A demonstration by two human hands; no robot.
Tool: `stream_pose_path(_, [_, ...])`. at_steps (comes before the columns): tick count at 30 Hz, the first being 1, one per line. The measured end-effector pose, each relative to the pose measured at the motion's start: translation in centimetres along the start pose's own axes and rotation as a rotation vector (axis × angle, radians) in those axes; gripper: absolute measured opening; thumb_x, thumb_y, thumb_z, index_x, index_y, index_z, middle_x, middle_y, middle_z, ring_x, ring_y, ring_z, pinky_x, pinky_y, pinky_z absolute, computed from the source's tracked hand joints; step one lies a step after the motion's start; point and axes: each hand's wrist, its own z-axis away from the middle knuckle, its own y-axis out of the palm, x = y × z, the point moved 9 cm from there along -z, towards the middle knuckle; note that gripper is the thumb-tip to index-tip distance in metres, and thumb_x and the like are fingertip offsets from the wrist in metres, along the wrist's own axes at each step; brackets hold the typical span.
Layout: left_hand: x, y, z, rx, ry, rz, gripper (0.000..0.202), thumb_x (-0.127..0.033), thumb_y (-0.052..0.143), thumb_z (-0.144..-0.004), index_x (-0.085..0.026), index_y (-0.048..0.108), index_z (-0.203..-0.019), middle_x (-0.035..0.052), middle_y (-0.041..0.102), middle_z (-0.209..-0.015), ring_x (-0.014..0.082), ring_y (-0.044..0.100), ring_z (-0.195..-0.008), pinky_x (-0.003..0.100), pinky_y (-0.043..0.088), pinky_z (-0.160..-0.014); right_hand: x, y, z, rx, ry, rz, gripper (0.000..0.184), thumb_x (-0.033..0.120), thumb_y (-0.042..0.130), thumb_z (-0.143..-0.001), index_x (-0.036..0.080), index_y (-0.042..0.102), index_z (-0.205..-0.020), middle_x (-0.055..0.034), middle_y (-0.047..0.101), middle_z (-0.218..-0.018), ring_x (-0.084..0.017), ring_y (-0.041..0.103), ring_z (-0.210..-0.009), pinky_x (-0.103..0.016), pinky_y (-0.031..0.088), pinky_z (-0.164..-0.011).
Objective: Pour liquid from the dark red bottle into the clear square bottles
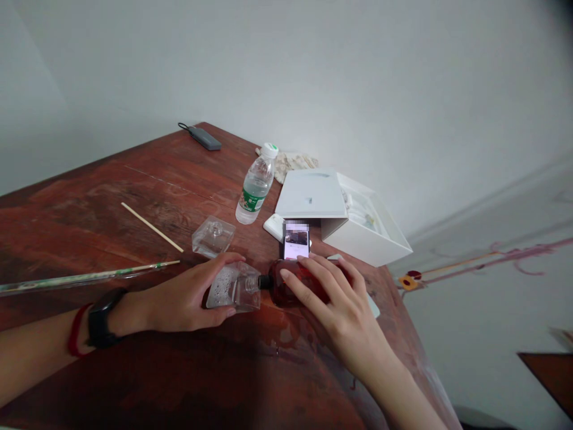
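My left hand is closed round a clear, square-sided bottle with droplets or bubbles inside, its thumb and fingers on opposite sides. The bottle lies tilted, its neck pointing right. Against that neck sits the black neck or cap of a dark red bottle; whether the two are joined I cannot tell. My right hand lies over the red bottle, fingers curved on it and hiding much of its body. Just beyond my left hand stands a second clear, square-sided piece, like a small glass bottle.
Behind stand a plastic water bottle and a white open box. A lit phone leans before the box. A wooden stick, a wrapped stick and a grey device lie on the wooden table.
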Motion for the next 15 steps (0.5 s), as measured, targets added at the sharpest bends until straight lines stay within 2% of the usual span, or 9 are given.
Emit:
stream_pose_path(7, [0.28, 0.08, 0.05, 0.020, -0.016, -0.001, 0.078, -0.040, 0.074, -0.095, -0.025, 0.035, -0.160, 0.0173, 0.061, -0.157, 0.0380, 0.064, -0.141, 0.053, 0.052, -0.120, 0.03, -0.08, -0.03, 0.004, 0.000, 0.013, 0.062, 0.011, 0.061, -0.107, 0.031, 0.051, -0.165, -0.0160, 0.068, -0.151, -0.034, 0.061, -0.141, -0.058, 0.039, -0.118])
stream_pose_path(15, [0.08, 0.11, -0.02, 0.013, 0.007, 0.001, 0.076, -0.039, 0.075, -0.096, -0.025, 0.036, -0.159, 0.0166, 0.064, -0.153, 0.0361, 0.068, -0.136, 0.050, 0.056, -0.116, 0.03, -0.02, -0.03, 0.002, -0.002, 0.008, 0.058, 0.013, 0.059, -0.109, 0.030, 0.052, -0.164, -0.0167, 0.068, -0.150, -0.034, 0.061, -0.141, -0.058, 0.038, -0.118])
